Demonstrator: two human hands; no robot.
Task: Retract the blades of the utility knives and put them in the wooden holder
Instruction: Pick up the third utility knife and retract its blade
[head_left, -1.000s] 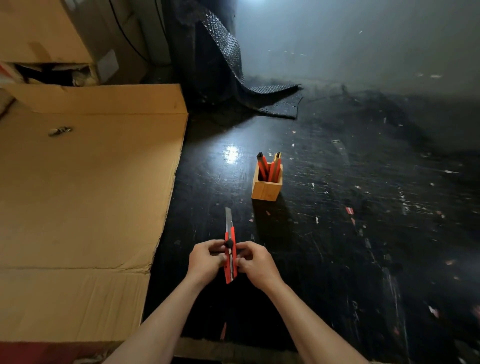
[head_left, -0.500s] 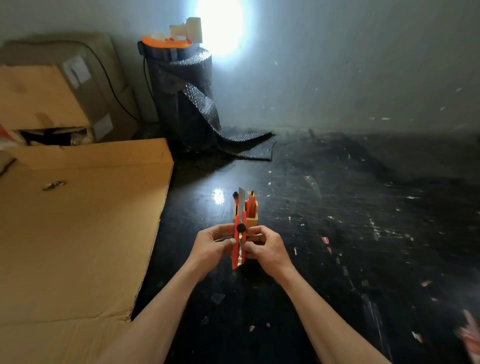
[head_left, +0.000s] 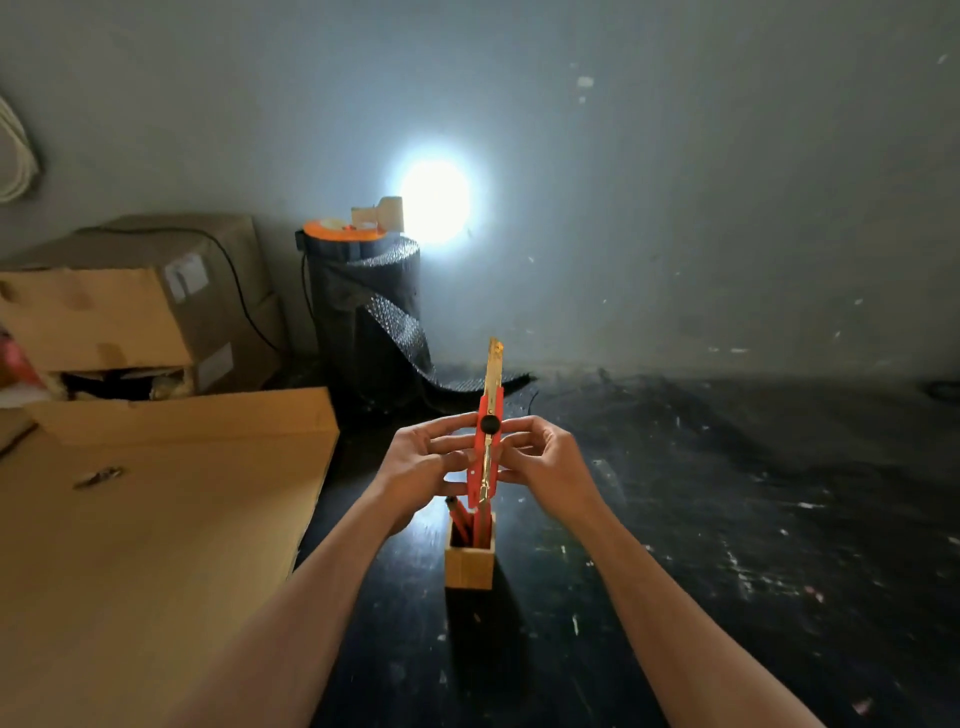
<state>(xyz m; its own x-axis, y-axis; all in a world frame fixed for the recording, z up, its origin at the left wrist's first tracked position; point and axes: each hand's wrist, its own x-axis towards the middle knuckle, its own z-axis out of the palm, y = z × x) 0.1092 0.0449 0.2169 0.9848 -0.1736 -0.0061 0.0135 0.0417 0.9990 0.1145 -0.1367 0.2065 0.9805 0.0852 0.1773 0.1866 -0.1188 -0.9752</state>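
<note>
I hold a red utility knife (head_left: 487, 452) upright in front of me, its long blade sticking out of the top. My left hand (head_left: 422, 465) grips its left side and my right hand (head_left: 540, 457) its right side, fingers around the body near the black slider knob. Just below the knife stands the small wooden holder (head_left: 469, 564) on the dark table, with several red knives inside it.
A large flat sheet of cardboard (head_left: 145, 545) covers the table's left part. Cardboard boxes (head_left: 130, 306) stand at the back left. A roll of black bubble wrap (head_left: 363, 306) stands against the wall. The dark tabletop (head_left: 727, 519) stretches to the right.
Both hands have lifted the knife higher, above the holder, and the view has tilted up toward the wall. The blade is still extended.
</note>
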